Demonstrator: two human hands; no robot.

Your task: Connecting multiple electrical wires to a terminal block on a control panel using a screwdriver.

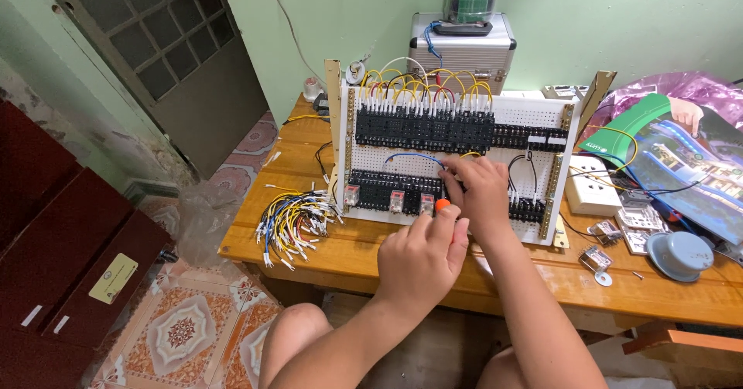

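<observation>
Screwdriver (442,204) shaft and lower terminal row behind the hands, blue wire's (414,157) end under fingers.

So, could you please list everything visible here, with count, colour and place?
Perforated panel: one, white, upright on table.
Terminal blocks: several rows, black, on panel.
Loose wires: one bundle, yellow, blue, white, table left.
Table: one, wooden.
Metal case: one, silver, behind panel.
Wall socket: one, white, right of panel.
Round cap: one, grey, table right.
Screwdriver: one, orange handle, in left hand.
Left hand: grips screwdriver.
Right hand: at panel's blue wire.
</observation>
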